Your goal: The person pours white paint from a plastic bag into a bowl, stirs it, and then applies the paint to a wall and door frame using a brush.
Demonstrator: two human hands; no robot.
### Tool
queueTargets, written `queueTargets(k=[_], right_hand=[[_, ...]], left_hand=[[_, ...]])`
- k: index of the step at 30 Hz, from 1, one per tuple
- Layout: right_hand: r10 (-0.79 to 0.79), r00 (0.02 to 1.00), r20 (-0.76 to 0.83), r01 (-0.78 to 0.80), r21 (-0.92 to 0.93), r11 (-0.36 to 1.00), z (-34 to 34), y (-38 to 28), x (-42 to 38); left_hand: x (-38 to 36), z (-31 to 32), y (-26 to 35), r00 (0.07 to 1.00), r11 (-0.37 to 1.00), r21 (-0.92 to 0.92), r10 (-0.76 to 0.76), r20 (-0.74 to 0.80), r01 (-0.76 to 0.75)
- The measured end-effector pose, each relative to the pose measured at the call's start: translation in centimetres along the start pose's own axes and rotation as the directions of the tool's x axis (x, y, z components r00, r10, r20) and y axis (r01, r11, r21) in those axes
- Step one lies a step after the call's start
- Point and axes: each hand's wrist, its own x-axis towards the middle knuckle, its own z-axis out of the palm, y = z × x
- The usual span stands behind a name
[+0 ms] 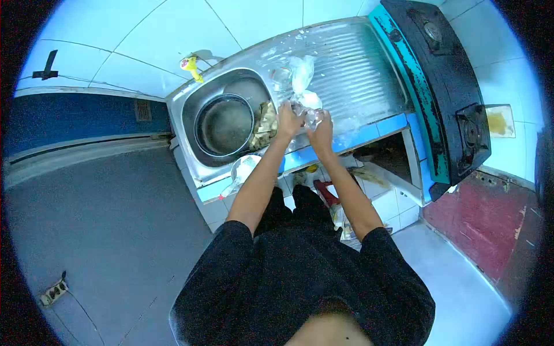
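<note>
Over the front of the steel drainboard [352,75], my left hand [290,121] and my right hand [321,131] are close together. Both have their fingers closed on clear, crumpled plastic [312,119], which looks like a thin bag; its contents are hard to make out. Just beyond my fingers lies a small white bundle [311,100]. A knotted translucent plastic bag [302,72] rests behind it, with a clear round container [281,79] at its left.
Left, the sink [187,124] holds a dark-rimmed round basin [252,124] and beige pieces [265,124]. A yellow tap fitting [191,67] is behind it. A gas stove [435,92] stands right. A white bag [247,167] hangs at the counter's front edge.
</note>
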Motion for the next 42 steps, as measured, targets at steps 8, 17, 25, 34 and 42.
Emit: queueTargets(k=[8, 17, 25, 34, 42], right_hand=[[0.063, 0.998, -0.004, -0.062, 0.051, 0.997, -0.6, -2.1, -0.8], [0.066, 0.994, -0.083, -0.061, 0.057, 0.997, 0.4, 0.3, -1.9], [0.203, 0.979, 0.032, -0.194, 0.475, 0.858, -0.5, -6.1, 3.4], [0.431, 0.670, 0.605, -0.731, 0.641, 0.235, 6.5, -6.7, 8.7], [0.219, 0.543, 0.811, -0.816, 0.571, -0.089, 10.2, -4.0, 10.5]], left_hand=[[-0.1, -1.5, -3.7, 0.978, 0.935, -0.333, -0.060, 0.198, 0.125], [-3.7, -1.7, -0.3, 0.961, 0.987, -0.110, 0.143, 0.238, -0.120], [-4.7, -0.8, -1.9, 0.977, 0.988, -0.031, 0.155, 0.147, -0.152], [-5.0, -2.5, -3.1, 0.999, 0.962, -0.272, 0.042, 0.004, -0.039], [-6.4, -7.9, -2.0, 0.994, 0.952, -0.299, -0.042, 0.101, 0.071]])
